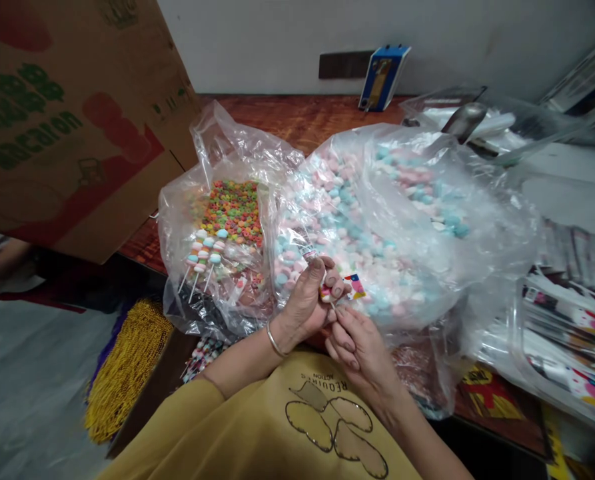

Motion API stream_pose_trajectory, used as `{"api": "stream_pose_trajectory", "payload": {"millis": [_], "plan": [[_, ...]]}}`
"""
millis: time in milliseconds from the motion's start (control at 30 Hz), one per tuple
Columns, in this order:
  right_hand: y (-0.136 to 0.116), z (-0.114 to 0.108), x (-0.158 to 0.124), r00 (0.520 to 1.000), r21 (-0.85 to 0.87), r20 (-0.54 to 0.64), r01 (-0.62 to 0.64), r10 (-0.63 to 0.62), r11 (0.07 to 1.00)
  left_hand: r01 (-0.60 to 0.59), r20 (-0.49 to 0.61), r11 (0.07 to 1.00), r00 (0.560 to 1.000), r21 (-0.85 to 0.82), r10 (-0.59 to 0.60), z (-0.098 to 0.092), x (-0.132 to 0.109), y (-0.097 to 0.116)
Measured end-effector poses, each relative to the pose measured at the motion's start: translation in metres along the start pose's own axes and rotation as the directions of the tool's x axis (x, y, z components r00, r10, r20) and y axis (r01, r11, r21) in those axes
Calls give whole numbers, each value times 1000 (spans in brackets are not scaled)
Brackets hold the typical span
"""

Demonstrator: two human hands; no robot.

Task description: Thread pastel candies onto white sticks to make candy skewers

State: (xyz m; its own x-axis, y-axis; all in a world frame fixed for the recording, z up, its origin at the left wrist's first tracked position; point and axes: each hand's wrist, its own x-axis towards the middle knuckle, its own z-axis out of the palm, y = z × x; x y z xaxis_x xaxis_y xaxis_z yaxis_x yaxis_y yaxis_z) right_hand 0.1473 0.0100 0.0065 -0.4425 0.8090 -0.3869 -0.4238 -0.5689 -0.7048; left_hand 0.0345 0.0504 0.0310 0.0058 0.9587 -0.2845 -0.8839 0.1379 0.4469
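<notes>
The step in hand looks like working a marshmallow onto a stick. The left hand [304, 300] curls its fingers around a small pale piece [326, 293], mostly hidden, while the right hand [360, 340] pinches a thin white stick [332, 306] just below it. Both are in front of the clear bag of pink, blue and white marshmallows [340, 193] on the bench [287, 120]. Loaded marshmallow skewers [202, 255] lie by the multicoloured candy rings [234, 207]. The next move calls for keeping the stick straight and pressing gently, lest the soft piece squash.
</notes>
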Motion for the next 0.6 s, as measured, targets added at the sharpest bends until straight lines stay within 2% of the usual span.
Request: {"api": "stream_pose_trajectory", "payload": {"millis": [100, 167, 200, 267, 333, 400, 433, 467, 500, 533, 600], "plan": [[1, -4, 1, 981, -187, -75, 160, -177, 969, -25, -7, 999, 1000, 35, 26, -3, 1, 2], [-1, -8, -1, 946, -425, -62, 264, -319, 866, -74, -45, 996, 996, 41, 76, -3, 4, 9], [-3, -10, -2, 920, -551, -30, 311, -391, 774, -105, -65, 993, 992, 45, 108, -2, 6, 13], [-5, -13, -4, 838, -759, 83, 404, -540, 511, -150, -93, 987, 984, 55, 155, 3, 9, 22], [-6, -18, -5, 708, -874, 261, 463, -656, 151, -157, -115, 986, 980, 50, 162, 8, 11, 28], [-5, -22, -6, 557, -869, 461, 442, -691, -223, -145, -140, 989, 979, 12, 146, 13, 11, 32], [-4, -24, -6, 498, -836, 540, 413, -678, -361, -138, -152, 990, 979, -15, 134, 15, 12, 34], [-3, -26, -7, 462, -803, 593, 393, -660, -447, -132, -159, 990, 979, -41, 124, 17, 11, 35], [-2, -26, -7, 449, -787, 616, 392, -647, -477, -128, -161, 990, 980, -61, 116, 18, 11, 35], [-1, -26, -8, 458, -789, 611, 410, -645, -457, -124, -157, 990, 981, -72, 111, 19, 11, 36], [0, -23, -9, 514, -827, 540, 469, -667, -309, -124, -136, 990, 984, -69, 114, 21, 11, 34]]}}
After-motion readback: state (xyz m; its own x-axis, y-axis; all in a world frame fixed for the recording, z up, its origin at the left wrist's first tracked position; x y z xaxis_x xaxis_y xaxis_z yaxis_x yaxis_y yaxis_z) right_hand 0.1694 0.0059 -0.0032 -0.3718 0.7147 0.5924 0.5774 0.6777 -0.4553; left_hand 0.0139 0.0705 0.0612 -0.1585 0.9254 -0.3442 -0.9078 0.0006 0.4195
